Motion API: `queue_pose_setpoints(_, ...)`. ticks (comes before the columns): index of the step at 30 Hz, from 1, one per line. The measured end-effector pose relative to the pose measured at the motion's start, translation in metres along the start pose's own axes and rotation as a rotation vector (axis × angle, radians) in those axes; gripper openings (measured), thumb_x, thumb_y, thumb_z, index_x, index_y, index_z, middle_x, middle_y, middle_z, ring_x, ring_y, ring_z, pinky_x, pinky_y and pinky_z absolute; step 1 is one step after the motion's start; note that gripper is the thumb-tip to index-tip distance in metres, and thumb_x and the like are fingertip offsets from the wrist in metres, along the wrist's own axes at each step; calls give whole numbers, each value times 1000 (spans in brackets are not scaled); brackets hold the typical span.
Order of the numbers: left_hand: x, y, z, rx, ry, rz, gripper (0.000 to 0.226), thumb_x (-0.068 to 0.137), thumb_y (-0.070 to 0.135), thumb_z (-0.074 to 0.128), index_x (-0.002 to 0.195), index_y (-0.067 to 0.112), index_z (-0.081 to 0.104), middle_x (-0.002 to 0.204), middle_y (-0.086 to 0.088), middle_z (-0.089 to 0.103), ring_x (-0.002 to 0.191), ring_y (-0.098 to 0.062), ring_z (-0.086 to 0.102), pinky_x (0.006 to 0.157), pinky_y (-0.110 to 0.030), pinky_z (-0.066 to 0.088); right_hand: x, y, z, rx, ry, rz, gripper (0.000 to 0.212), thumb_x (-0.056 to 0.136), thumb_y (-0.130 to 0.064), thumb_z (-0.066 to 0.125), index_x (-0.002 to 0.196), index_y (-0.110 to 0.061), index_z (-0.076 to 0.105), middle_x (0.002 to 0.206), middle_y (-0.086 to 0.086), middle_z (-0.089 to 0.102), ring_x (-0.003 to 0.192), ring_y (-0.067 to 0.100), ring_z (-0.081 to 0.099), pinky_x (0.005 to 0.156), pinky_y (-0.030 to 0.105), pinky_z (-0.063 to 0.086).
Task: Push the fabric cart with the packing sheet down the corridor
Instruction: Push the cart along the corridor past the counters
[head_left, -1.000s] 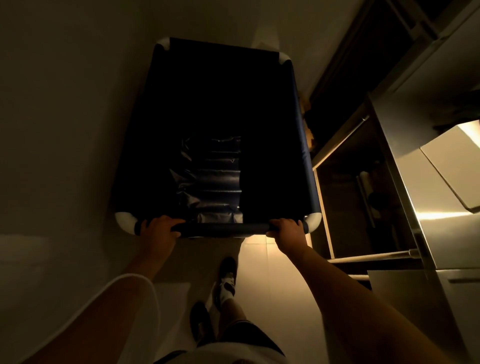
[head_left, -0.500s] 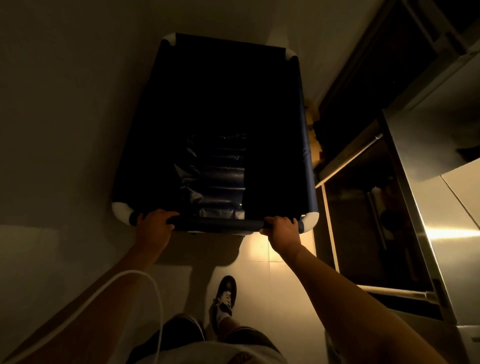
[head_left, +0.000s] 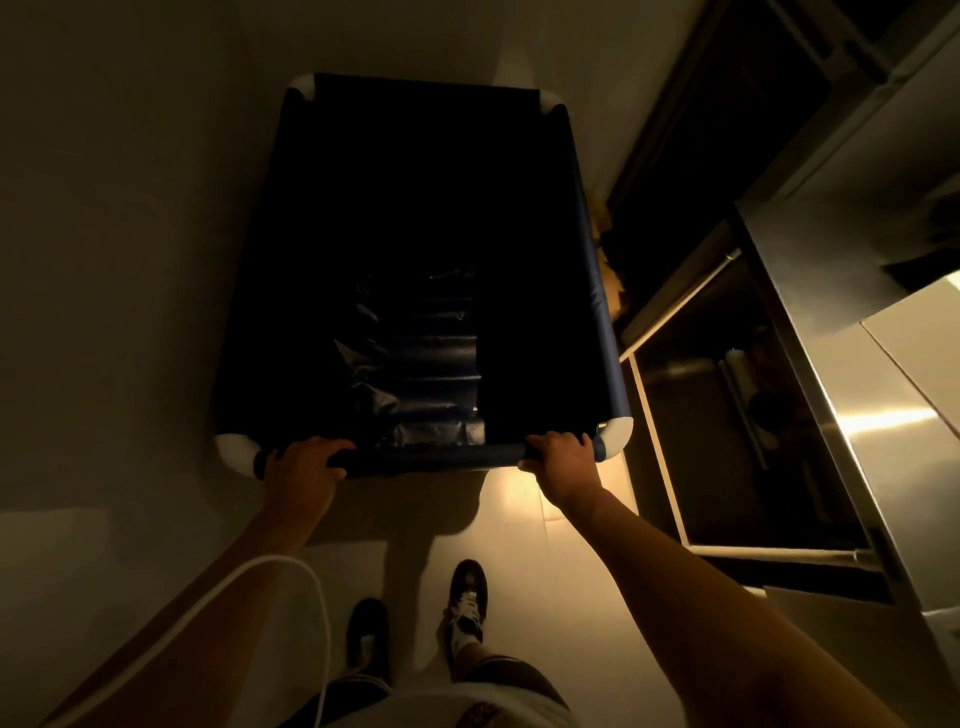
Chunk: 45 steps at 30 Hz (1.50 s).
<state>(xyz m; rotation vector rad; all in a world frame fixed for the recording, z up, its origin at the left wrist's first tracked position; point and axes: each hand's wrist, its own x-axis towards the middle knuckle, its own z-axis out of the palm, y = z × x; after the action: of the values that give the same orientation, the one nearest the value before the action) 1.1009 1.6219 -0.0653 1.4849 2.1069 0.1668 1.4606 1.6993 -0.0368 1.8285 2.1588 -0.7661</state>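
While the corridor lies dim, the cart (head_left: 602, 312) fills the centre of the frame, its dark fabric tub running from the pale far corners near the top down to the handle bar (head_left: 431, 457) just below the middle. The left hand (head_left: 301, 467) is curled round the bar's left end and the right hand (head_left: 563, 460) round its right end, fingers wrapped over the top and closed on it. The sheet (head_left: 415, 374), a creased, faintly glossy strip, lies inside the tub against the near wall, just beyond the bar. At the right of the frame a steel unit (head_left: 841, 395) with an open shelf stands close beside the cart's right edge, and a plain wall (head_left: 114, 234) runs along the left. The push seems to be under way, with both shoes (head_left: 415, 618) on the pale floor at the bottom. To do it well, equal pressure through both arms should keep the cart straight; the tight spot is the right side, so a slight bias toward the left would likely spare the near right corner from clipping the unit.
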Motion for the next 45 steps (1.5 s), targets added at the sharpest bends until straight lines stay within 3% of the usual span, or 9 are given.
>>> queue_pose_setpoints(10, -30, -20, -2, 94, -33, 99, 36, 86, 20, 70, 118, 37, 67, 117, -4, 70, 112, -33, 61, 96, -50, 47, -40, -16, 18, 6, -20, 71, 40, 103, -33, 56, 143, -29, 56, 140, 3, 59, 141, 28, 44, 128, 52, 15)
queue_pose_setpoints(19, -62, -33, -2, 105, -122, 106, 36, 88, 28, 66, 121, 41, 63, 122, -2, 65, 120, -31, 56, 107, -53, 40, -86, -24, 40, 33, 18, 87, 41, 102, -33, 58, 142, -25, 58, 141, 4, 59, 142, 27, 44, 127, 50, 16)
queue_pose_setpoints(25, -93, -52, 2, 149, -156, 155, 37, 87, 26, 67, 121, 39, 63, 123, -3, 65, 120, -33, 57, 106, -54, 42, -127, -34, 72, 34, 16, 139, 40, 102, -33, 58, 141, -27, 58, 140, 3, 60, 141, 27, 46, 127, 50, 17)
queue_pose_setpoints(33, -133, -73, 6, 89, -135, 167, 39, 89, 16, 65, 127, 25, 65, 127, -12, 64, 119, -34, 58, 107, -50, 41, -177, -46, 109, 37, 41, 140, 34, 100, -36, 60, 133, -30, 65, 132, 1, 64, 132, 26, 53, 119, 45, 33)
queue_pose_setpoints(38, -147, -74, -1, 56, -192, 186, 43, 92, 14, 63, 135, 22, 59, 134, -16, 61, 125, -34, 55, 113, -49, 34, -198, -46, 123, 69, 112, 123, 25, 99, -32, 61, 122, -30, 71, 122, 2, 70, 120, 27, 60, 109, 42, 44)
queue_pose_setpoints(42, -160, -87, 4, 9, -294, 202, 48, 94, 5, 59, 141, 5, 49, 141, -22, 55, 131, -39, 50, 114, -49, 34, -218, -49, 147, 86, 111, 119, 26, 99, -32, 62, 123, -27, 71, 120, 5, 70, 116, 29, 63, 106, 44, 47)
queue_pose_setpoints(45, -180, -97, 11, -24, -295, 180, 45, 95, 2, 58, 139, 3, 51, 136, -24, 58, 127, -41, 53, 112, -53, 36, -237, -55, 164, 127, 86, 139, 23, 98, -31, 64, 119, -25, 71, 115, 6, 71, 111, 28, 64, 104, 45, 50)
